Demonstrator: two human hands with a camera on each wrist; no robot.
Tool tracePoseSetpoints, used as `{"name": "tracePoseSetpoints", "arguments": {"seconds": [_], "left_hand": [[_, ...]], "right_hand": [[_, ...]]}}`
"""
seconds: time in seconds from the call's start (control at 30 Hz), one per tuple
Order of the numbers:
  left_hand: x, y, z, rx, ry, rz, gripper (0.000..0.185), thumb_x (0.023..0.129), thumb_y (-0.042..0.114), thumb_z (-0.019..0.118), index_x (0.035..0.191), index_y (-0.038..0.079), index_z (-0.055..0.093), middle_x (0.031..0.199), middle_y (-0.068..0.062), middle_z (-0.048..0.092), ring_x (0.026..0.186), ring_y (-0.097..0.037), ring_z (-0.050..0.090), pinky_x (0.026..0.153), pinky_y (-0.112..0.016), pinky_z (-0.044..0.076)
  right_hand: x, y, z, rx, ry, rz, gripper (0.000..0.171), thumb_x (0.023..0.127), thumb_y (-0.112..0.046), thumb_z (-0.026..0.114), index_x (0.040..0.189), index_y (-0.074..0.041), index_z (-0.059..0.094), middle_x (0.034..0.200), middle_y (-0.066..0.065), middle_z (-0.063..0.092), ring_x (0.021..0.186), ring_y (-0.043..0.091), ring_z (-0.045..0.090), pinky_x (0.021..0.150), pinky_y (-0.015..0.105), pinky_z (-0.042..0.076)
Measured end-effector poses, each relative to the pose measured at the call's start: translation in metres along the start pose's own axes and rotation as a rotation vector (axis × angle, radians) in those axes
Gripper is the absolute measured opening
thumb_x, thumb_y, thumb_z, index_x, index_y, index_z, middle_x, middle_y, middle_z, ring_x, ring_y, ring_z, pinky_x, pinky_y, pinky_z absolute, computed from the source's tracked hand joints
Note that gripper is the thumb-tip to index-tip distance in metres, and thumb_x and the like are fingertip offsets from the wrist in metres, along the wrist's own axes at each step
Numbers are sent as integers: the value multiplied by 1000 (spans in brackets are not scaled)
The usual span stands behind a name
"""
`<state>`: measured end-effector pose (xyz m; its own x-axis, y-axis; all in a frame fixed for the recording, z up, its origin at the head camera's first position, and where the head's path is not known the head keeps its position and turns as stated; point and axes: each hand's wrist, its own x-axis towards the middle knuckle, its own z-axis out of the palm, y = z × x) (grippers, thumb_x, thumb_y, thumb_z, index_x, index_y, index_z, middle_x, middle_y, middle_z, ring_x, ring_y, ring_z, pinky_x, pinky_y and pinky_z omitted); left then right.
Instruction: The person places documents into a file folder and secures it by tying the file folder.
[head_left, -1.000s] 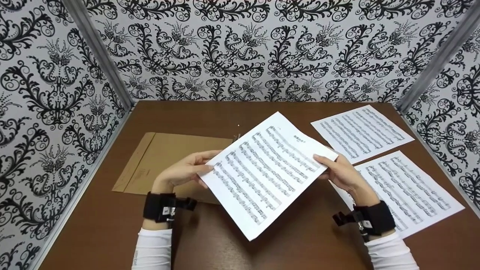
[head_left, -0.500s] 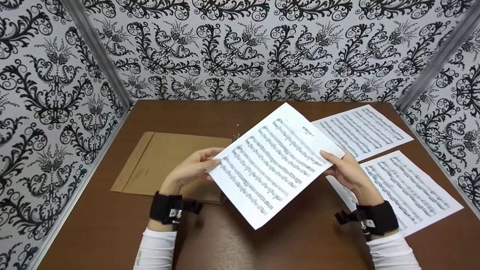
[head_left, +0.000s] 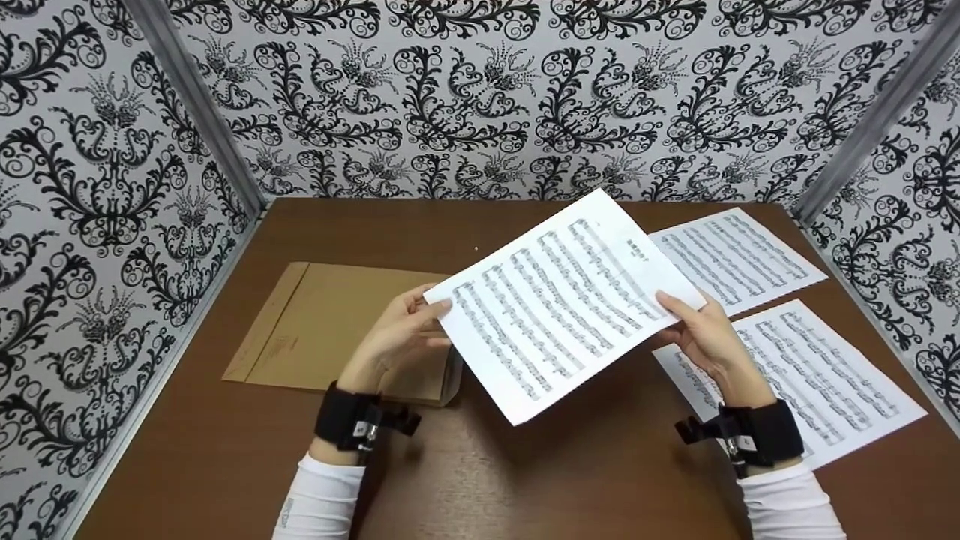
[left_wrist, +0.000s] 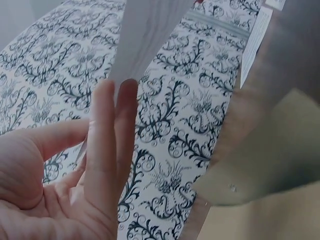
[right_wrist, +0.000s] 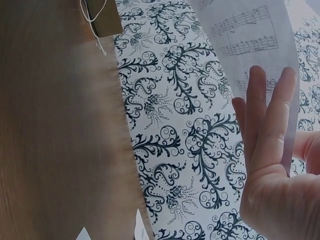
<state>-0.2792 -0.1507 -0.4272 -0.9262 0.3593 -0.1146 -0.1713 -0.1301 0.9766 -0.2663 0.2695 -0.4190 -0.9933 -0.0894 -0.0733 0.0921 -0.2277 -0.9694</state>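
A white page of sheet music (head_left: 555, 307) is held tilted above the table between both hands. My left hand (head_left: 397, 326) pinches its left corner, thumb on the printed face and fingers behind. At the right corner my right hand (head_left: 709, 334) grips it the same way. The left wrist view has the page (left_wrist: 145, 40) nearly edge-on above the fingertips. In the right wrist view, straight fingers lie against the back of the page (right_wrist: 250, 35), with staves showing through. Left of the page a brown envelope (head_left: 337, 322) lies flat, its right end partly hidden by the left hand and page.
Two more music sheets lie on the table's right side, a far one (head_left: 750, 255) and a near one (head_left: 832, 382) partly behind the right forearm. Patterned walls (head_left: 480, 97) enclose the brown table (head_left: 450, 480). A white string (right_wrist: 92, 22) hangs by the envelope in the right wrist view.
Both hands have carried the page up and to the right in the head view, the left hand moving further. More of the envelope's right end now shows, and the page overlaps the far sheet.
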Motion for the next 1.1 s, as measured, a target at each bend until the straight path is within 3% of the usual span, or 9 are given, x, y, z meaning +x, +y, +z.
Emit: {"name": "tracePoseSetpoints", "arguments": {"seconds": [0.27, 0.4, 0.63, 0.87, 1.1], "left_hand": [[1, -4, 18, -30, -45, -5, 36, 104, 12, 55, 137, -2, 50, 90, 4, 76, 71, -7, 69, 67, -25, 62], [2, -9, 28, -2, -75, -5, 31, 104, 13, 56, 132, -2, 54, 90, 4, 78, 76, -9, 74, 70, -26, 62], [2, -15, 36, 136, -16, 23, 35, 103, 18, 58, 130, -4, 59, 99, 0, 79, 79, -10, 76, 66, -24, 59], [2, -16, 33, 95, -2, 110, 36, 105, 12, 54, 136, -5, 54, 108, -7, 78, 86, -14, 78, 73, -29, 63], [3, -14, 26, 124, 75, 145, 36, 103, 10, 56, 135, -6, 55, 108, -11, 77, 84, -14, 77, 73, -26, 62]], "right_hand": [[0, -2, -1, 28, 45, -1, 22, 106, -11, 52, 108, -25, 69, 95, -7, 77, 82, 8, 75, 68, 19, 60], [0, -2, 1, 40, 53, 3, 22, 106, -10, 52, 107, -24, 69, 93, -7, 77, 80, 7, 75, 67, 19, 60], [0, 1, 5, 39, 35, 1, 20, 105, -10, 53, 107, -23, 68, 92, -6, 79, 80, 7, 76, 68, 19, 60], [-1, 2, 9, -5, 4, -8, 21, 102, -3, 56, 112, -20, 64, 96, -6, 77, 82, 8, 75, 67, 20, 60], [-1, 3, 11, -36, -79, 25, 27, 100, 1, 58, 123, -13, 56, 98, -3, 77, 84, 12, 77, 69, 24, 62]]}}
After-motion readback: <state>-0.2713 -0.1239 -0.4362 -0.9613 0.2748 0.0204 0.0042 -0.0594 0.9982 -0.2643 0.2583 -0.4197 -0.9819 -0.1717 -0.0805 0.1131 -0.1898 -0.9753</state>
